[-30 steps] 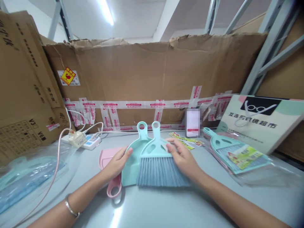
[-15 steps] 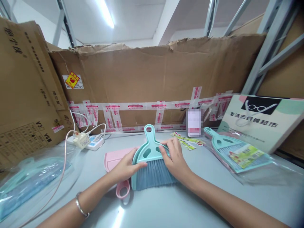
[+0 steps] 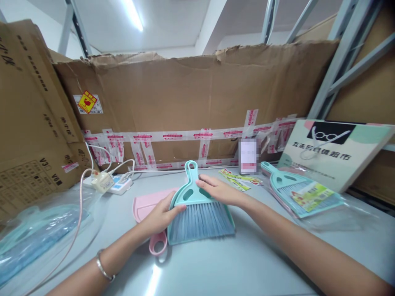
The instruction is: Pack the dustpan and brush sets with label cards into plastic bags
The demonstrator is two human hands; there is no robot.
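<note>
A teal hand brush (image 3: pixel 196 196) with blue-grey bristles lies against a matching teal dustpan (image 3: pixel 232 222), handles together and pointing away from me. My left hand (image 3: pixel 163 213) is closed on their left edge, its thumb across the front of the brush near the top of the bristles. From the right, my right hand (image 3: pixel 216 190) is closed at the neck of the brush handle, fingertips on its front; its thumb cannot be made out. Partly under my left hand and forearm is a pink dustpan (image 3: pixel 148 203), with a pink ring-shaped handle end (image 3: pixel 158 243) sticking out nearer me.
Bagged teal brush sets lie at left (image 3: pixel 40 230) and right (image 3: pixel 304 191). A power strip (image 3: pixel 119 185) with plugs and cables sits back left. Label cards (image 3: pixel 236 179), a phone (image 3: pixel 248 156) and a printed box (image 3: pixel 333 152) stand or lie back right. Cardboard (image 3: pixel 185 94) walls the back.
My right hand has slid from the right side of the brush up to the handle's neck, uncovering the right bristles and dustpan corner. My left hand keeps its hold. The view has shifted slightly.
</note>
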